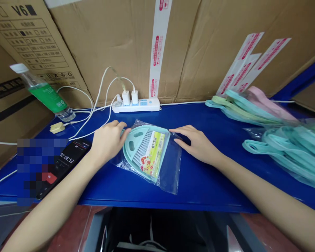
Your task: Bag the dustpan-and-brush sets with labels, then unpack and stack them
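Head view: one dustpan set (144, 150), bagged, flat on the counter (207, 190). Left hand (106, 140), its ten o'clock: loosely curled, your grip unclear. Right hand (199, 144), two o'clock: half open, fingertips at the bag (170, 176), apparently steadying. Pile (286, 148), three o'clock: likely parked aside for elbow room.

left hand (108, 140): bare, slim-fingered | right hand (199, 144): bare, slender, tapered digits | left forearm (59, 197): bare, smooth, slim, widening from narrow wrist | right forearm (262, 194): bare, smooth, same slim build | fingernails: too small to tell
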Available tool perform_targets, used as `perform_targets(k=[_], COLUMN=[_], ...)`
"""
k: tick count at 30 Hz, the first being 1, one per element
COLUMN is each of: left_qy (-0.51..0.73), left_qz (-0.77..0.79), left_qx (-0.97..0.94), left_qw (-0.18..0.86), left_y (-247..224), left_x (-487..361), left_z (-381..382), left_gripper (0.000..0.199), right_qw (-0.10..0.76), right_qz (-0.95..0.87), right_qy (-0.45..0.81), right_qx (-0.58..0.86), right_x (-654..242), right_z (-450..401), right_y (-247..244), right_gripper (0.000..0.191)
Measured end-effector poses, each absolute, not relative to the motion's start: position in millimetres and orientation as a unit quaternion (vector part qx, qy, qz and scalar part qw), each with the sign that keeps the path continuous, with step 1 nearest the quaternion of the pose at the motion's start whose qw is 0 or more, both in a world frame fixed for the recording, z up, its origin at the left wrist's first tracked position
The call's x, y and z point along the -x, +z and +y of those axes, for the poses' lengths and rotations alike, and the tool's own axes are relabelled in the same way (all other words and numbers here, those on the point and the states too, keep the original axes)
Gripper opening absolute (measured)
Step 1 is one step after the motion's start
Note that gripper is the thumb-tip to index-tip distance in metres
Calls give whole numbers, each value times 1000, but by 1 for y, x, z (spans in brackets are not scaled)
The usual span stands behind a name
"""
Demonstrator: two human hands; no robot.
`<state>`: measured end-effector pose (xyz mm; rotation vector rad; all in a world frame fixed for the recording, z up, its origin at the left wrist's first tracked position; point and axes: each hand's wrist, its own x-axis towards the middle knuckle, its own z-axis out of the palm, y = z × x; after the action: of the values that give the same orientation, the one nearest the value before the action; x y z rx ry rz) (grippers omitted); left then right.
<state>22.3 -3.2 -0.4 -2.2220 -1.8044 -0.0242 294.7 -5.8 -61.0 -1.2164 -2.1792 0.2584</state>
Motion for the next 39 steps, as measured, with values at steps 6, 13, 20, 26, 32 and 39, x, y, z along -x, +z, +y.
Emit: perform_targets(k=[6,13,20,26,32,39], left_qy=[18,-90,-146,-239,-146,-103], left_qz=[-599,-511,-413,-337,-259,-292], left_qx=[793,855,894,910,952,950], left_qw=[110,-5,-97,34,70,21], left_y=[-9,-16,-38,-23,-29,-33], left_x=[-25,-13,-8,-25,-53,-51], left_z=[-5,5,32,-1,-36,-30], left_gripper=[35,44,50,40,44,30], right_qw=[319,290,278,271,245,227], right_qz=[-815,-824,-806,-789,-792,-805], right_qy=[124,154,201,252,297,320], right_qx=[467,462,482,491,474,446], right_x=[-294,-298,-296,-294,-291,-292], right_z=[-6,-19,-21,-26,-32,-38], right_y=[-60,-51,-48,-46,-40,-44], right_gripper=[38,41,27,43,45,46])
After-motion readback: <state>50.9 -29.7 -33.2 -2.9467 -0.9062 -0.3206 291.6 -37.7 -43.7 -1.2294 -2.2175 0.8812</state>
